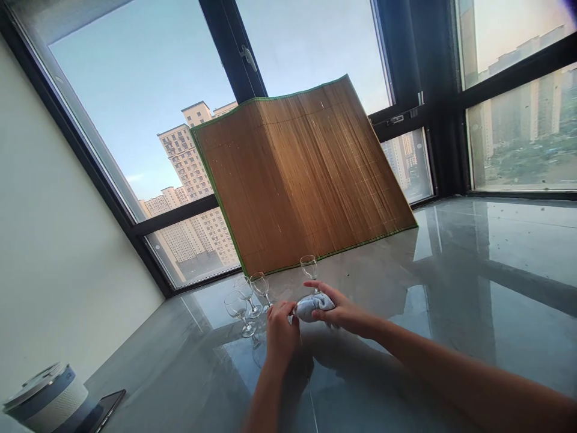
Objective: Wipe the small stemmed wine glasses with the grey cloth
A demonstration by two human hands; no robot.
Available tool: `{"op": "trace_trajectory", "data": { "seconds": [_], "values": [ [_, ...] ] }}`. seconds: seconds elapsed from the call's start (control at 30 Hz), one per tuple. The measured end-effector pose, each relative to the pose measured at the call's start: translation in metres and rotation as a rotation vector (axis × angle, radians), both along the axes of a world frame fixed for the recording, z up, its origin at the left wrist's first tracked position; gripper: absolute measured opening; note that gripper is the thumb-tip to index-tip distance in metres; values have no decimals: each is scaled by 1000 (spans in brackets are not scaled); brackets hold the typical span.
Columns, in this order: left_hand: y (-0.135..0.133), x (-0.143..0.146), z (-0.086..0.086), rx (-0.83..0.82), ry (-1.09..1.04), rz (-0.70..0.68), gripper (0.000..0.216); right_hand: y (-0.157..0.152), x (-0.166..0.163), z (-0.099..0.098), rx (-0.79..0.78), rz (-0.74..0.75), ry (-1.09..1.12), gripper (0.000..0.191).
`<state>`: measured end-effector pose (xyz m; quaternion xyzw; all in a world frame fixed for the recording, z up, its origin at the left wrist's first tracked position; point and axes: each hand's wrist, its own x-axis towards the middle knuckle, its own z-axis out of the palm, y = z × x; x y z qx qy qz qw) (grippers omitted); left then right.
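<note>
A small stemmed glass (307, 308) lies on its side between my hands, with a light grey-blue cloth (321, 302) bunched in its bowl. My left hand (283, 328) is closed around the stem end. On the other side my right hand (338, 307) grips the cloth at the bowl, its index finger stretched along the far side. Left of my hands three clear stemmed glasses stand upright close together: a front one (236, 305), a middle one (244, 288) and a back one (259, 285). Another stemmed glass (309, 264) stands just beyond my right hand, its lower part partly hidden.
A brown bamboo mat (306, 174) with green edging leans against the window behind the glasses. The glossy grey tiled surface (180, 373) reflects the window. At the lower left are a blue-and-white lidded container (54, 400) and a dark phone (108, 409).
</note>
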<state>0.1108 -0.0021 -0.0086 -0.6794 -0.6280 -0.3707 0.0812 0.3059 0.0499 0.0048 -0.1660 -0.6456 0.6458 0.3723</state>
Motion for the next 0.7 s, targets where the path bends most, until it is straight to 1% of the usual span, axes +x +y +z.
{"op": "trace_trajectory", "data": {
  "seconds": [0.13, 0.23, 0.37, 0.47, 0.57, 0.63, 0.7],
  "values": [
    [0, -3, 2, 9, 8, 0, 29, 0, 4, 4, -79, -31, 36, 75],
    [0, -6, 4, 46, -63, 9, 23, 5, 9, 10, -136, -50, 119, 72],
    [1, -13, 5, 83, -259, 39, 29, 13, 12, 16, -209, -154, 214, 66],
    [2, -14, 6, 86, -390, -35, 28, 17, 10, 14, -232, -245, 195, 64],
    [4, -12, 7, 92, -516, -62, 30, 20, 5, 8, -233, -357, 139, 58],
    [5, -11, 7, 58, -673, -87, 33, 20, 1, 4, -217, -419, 84, 55],
    [5, -8, 7, -3, -879, -149, 37, 19, -3, 0, -181, -443, 18, 53]
  ]
}}
